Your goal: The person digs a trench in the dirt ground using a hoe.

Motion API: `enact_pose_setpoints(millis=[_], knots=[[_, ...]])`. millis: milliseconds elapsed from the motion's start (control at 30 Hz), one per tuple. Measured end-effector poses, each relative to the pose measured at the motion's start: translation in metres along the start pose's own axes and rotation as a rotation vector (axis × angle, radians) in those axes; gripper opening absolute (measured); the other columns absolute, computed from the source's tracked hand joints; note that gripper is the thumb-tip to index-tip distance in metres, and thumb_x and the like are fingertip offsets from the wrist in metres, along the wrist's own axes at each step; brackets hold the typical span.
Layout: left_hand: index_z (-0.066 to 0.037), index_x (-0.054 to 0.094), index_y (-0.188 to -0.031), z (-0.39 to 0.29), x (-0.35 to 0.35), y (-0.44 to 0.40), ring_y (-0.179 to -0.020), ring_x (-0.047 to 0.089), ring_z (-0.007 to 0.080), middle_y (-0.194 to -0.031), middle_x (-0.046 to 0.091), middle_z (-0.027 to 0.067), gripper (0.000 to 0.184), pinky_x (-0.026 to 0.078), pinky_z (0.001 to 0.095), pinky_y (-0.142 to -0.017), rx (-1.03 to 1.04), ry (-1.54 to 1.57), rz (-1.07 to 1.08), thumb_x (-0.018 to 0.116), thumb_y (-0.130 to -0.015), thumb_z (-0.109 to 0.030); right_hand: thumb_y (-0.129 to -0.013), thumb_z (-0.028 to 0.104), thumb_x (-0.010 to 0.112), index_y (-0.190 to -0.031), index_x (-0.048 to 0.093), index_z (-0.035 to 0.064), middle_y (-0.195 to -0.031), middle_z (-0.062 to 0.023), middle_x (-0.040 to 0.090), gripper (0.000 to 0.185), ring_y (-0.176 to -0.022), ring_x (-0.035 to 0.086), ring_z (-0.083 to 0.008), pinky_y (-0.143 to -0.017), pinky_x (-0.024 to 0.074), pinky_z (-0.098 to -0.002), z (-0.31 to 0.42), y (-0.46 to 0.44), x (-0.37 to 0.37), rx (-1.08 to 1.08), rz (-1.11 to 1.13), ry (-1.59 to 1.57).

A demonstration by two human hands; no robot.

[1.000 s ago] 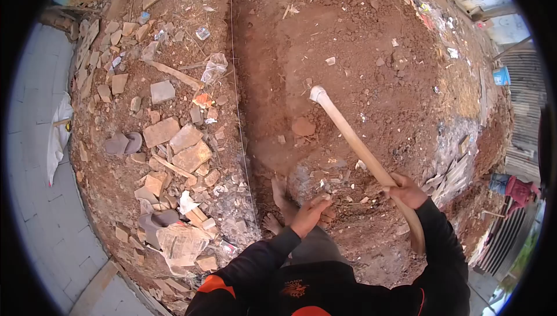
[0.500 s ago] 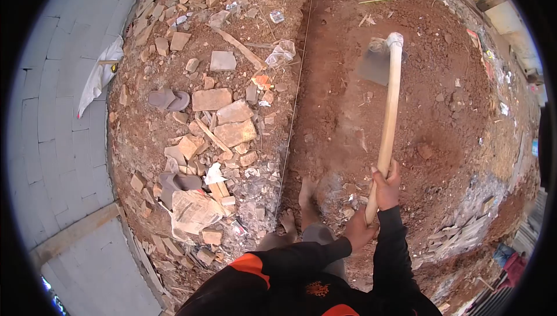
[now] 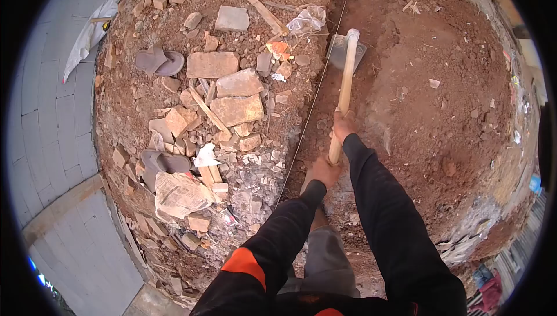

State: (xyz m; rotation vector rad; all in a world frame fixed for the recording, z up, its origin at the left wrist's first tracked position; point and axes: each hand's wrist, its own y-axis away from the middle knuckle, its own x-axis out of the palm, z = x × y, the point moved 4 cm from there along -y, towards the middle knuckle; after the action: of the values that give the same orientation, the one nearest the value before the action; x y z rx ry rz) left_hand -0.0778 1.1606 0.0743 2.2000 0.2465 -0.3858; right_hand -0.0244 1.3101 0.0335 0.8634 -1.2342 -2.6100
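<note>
Both my hands are on the pale wooden handle [image 3: 347, 81] of a hoe. My left hand [image 3: 325, 171] is wrapped round the lower end, close to my body. Further up the handle, my right hand [image 3: 344, 123] grips it with closed fingers. The hoe's grey metal blade [image 3: 339, 52] is at the far end, over the left side of the reddish trench near the string [image 3: 313, 102]. Whether the blade touches the soil is hard to tell.
Left of the string lie broken bricks [image 3: 212, 64], wood pieces, a plastic bag [image 3: 307, 20] and brown sandals [image 3: 159, 61]. A grey block wall [image 3: 58, 113] stands at the far left. At the lower right is a person in red clothing [image 3: 491, 291].
My left hand, free one second ago, has taken hold of the handle's lower end. The hoe has swung left, from the dirt on the right to beside the string.
</note>
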Motion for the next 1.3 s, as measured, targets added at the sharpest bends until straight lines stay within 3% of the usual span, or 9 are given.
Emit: enact_pose_setpoints(millis=[233, 333, 433, 533, 633, 667, 800, 967, 1300], knots=[[-0.002, 0.066, -0.112, 0.053, 0.001, 0.107, -0.097, 0.069, 0.0406, -0.097, 0.072, 0.0240, 0.046, 0.055, 0.0472, -0.084, -0.064, 0.071, 0.038, 0.076, -0.078, -0.032, -0.102, 0.036, 0.053, -0.131, 0.044, -0.0034, -0.099, -0.0231, 0.065, 0.050, -0.072, 0.070, -0.0317, -0.052, 0.0582, -0.0441, -0.113, 0.069, 0.020, 0.072, 0.142, -0.067], [0.000, 0.065, -0.111, 0.080, 0.003, 0.139, -0.099, 0.068, 0.0416, -0.098, 0.071, 0.0246, 0.046, 0.054, 0.0470, -0.084, -0.136, -0.017, 0.142, 0.076, -0.079, -0.031, -0.102, 0.041, 0.052, -0.125, 0.041, 0.0029, -0.081, -0.0111, 0.055, 0.046, -0.059, 0.062, -0.0279, -0.047, 0.0566, -0.0416, -0.157, 0.084, 0.032, 0.089, 0.196, -0.028], [0.000, 0.064, -0.108, 0.104, 0.020, 0.162, -0.086, 0.072, 0.0365, -0.090, 0.072, 0.0216, 0.041, 0.056, 0.0437, -0.073, -0.116, 0.090, 0.183, 0.076, -0.079, -0.026, -0.101, 0.038, 0.052, -0.123, 0.049, -0.0019, -0.087, -0.0185, 0.064, 0.046, -0.061, 0.067, -0.0301, -0.049, 0.0569, -0.0436, -0.163, 0.124, 0.023, 0.212, 0.210, -0.050], [0.001, 0.063, -0.102, 0.127, 0.018, 0.196, -0.057, 0.066, 0.0186, -0.071, 0.067, 0.0103, 0.031, 0.051, 0.0350, -0.050, -0.377, 0.471, 0.339, 0.076, -0.080, -0.017, -0.102, 0.038, 0.053, -0.117, 0.051, -0.0023, -0.080, -0.0160, 0.060, 0.043, -0.056, 0.065, -0.0307, -0.046, 0.0556, -0.0441, -0.193, 0.146, 0.046, 0.242, 0.332, 0.033], [0.004, 0.064, -0.095, 0.129, -0.007, 0.207, -0.057, 0.065, 0.0204, -0.068, 0.066, 0.0100, 0.030, 0.051, 0.0361, -0.050, -0.303, 0.318, 0.350, 0.076, -0.080, -0.019, -0.102, 0.036, 0.052, -0.112, 0.050, -0.0009, -0.076, -0.0137, 0.058, 0.038, -0.057, 0.064, -0.0294, -0.047, 0.0550, -0.0456, -0.211, 0.159, 0.049, 0.289, 0.363, -0.017], [0.002, 0.062, -0.089, 0.121, -0.010, 0.207, -0.046, 0.055, 0.0168, -0.061, 0.059, 0.0051, 0.017, 0.042, 0.0337, -0.040, -0.259, 0.327, 0.358, 0.072, -0.081, -0.009, -0.103, 0.035, 0.052, -0.108, 0.051, 0.0010, -0.076, -0.0126, 0.058, 0.035, -0.057, 0.063, -0.0283, -0.048, 0.0550, -0.0457, -0.210, 0.160, 0.043, 0.343, 0.406, -0.116], [0.005, 0.064, -0.091, 0.081, -0.005, 0.184, -0.051, 0.058, 0.0187, -0.063, 0.060, 0.0069, 0.022, 0.044, 0.0361, -0.044, -0.012, 0.445, 0.361, 0.072, -0.079, -0.011, -0.102, 0.034, 0.054, -0.101, 0.054, 0.0078, -0.078, -0.0091, 0.059, 0.027, -0.059, 0.060, -0.0250, -0.053, 0.0548, -0.0427, -0.162, 0.172, 0.006, 0.356, 0.459, -0.230], [0.005, 0.068, -0.083, -0.005, -0.078, 0.227, -0.065, 0.064, 0.0187, -0.072, 0.066, 0.0088, 0.023, 0.049, 0.0347, -0.056, -0.196, 0.513, 0.522, 0.074, -0.077, -0.017, -0.097, 0.036, 0.061, -0.103, 0.056, 0.0099, -0.081, -0.0057, 0.061, 0.027, -0.064, 0.061, -0.0230, -0.055, 0.0531, -0.0367, -0.171, 0.161, 0.000, 0.136, 0.580, -0.522], [-0.002, 0.063, -0.089, -0.027, -0.218, 0.362, -0.059, 0.060, 0.0133, -0.076, 0.062, 0.0035, 0.016, 0.049, 0.0280, -0.052, -0.003, 0.543, 0.806, 0.069, -0.083, -0.016, -0.095, 0.032, 0.060, -0.110, 0.050, 0.0131, -0.083, -0.0095, 0.059, 0.026, -0.068, 0.062, -0.0243, -0.058, 0.0544, -0.0434, -0.108, 0.287, -0.009, 0.306, 0.465, -0.918]])
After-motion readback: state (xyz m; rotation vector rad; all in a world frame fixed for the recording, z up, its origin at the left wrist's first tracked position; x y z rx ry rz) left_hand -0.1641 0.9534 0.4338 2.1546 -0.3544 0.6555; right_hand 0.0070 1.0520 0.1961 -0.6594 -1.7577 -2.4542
